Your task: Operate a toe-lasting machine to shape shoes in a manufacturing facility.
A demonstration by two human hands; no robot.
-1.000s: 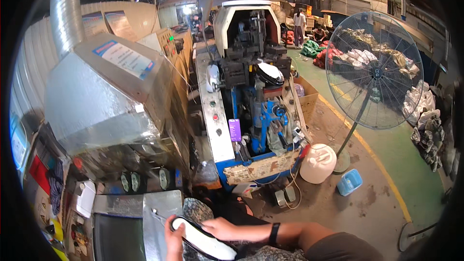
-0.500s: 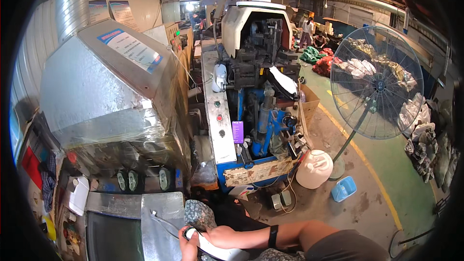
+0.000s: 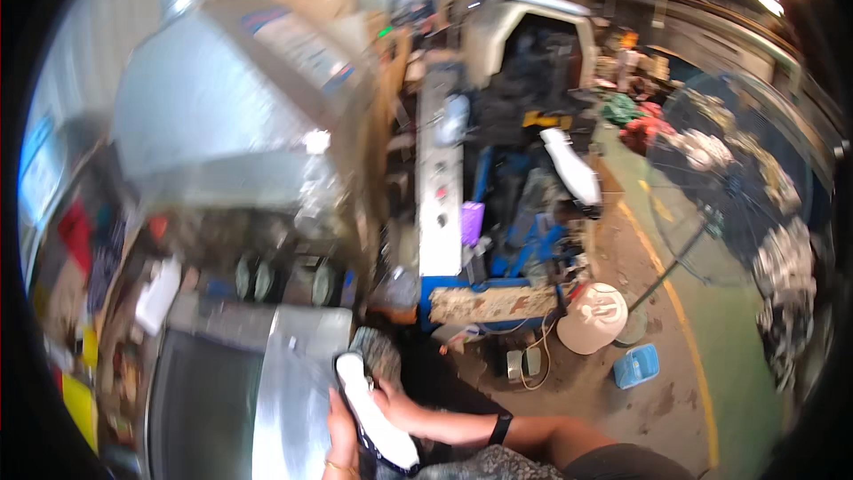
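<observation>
A black shoe upper with a long white underside (image 3: 378, 418) lies slantwise low in the picture, its white face turned up. My left hand (image 3: 341, 431) grips its left edge, fingers partly hidden beneath. From the other side my right hand (image 3: 397, 411) closes on its right edge, the thumb near the white face. Beyond, on the blue and black machine, a similar shoe piece (image 3: 571, 169) with a white underside rests tilted. Motion blurs much of the picture.
At left stands a hooded metal machine (image 3: 213, 124), with a bare metal plate (image 3: 306, 382) and dark belt (image 3: 209, 400) below. A whitish plastic jug (image 3: 593, 318), blue basket (image 3: 636, 366) and foot pedal (image 3: 524, 364) are on the floor. A large fan (image 3: 733, 178) stands at right.
The shoe piece has swung from lying nearly level to a steeper slant, showing more of its white underside. My hands have shifted along it. The whole view has turned and blurred.
</observation>
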